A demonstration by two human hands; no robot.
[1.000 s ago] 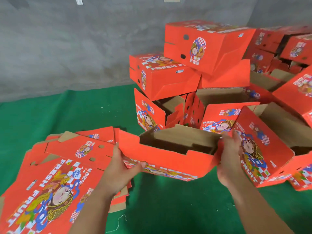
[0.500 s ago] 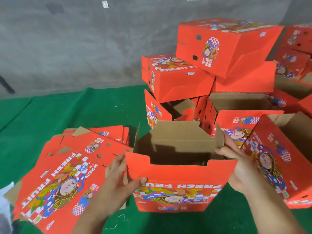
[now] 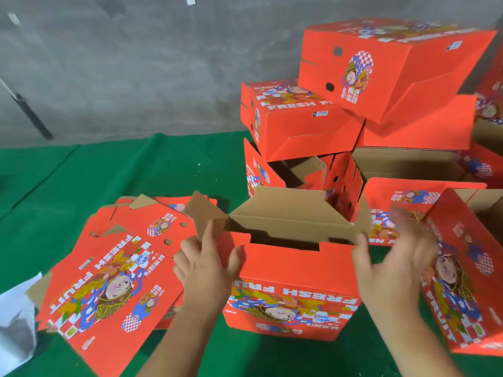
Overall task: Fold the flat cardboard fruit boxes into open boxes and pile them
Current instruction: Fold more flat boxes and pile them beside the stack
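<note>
While the half-folded box (image 3: pixel 292 284) stands open-topped on the green mat (image 3: pixel 81 180) at lower centre of frame, I see both hands at its upper corners. My left hand (image 3: pixel 202 265) has fingers curled at the left corner by the brown side flap (image 3: pixel 204 213), thumb on the red front panel. Right hand (image 3: pixel 392 257) is spread with straight fingers (motion-blurred), thumb touching the right corner; I can't tell if it grips. Flat boxes (image 3: pixel 109 278) lie stacked at lower left. Folded boxes pile (image 3: pixel 381 91) fills upper right, against the grey wall (image 3: pixel 136 63).
</note>
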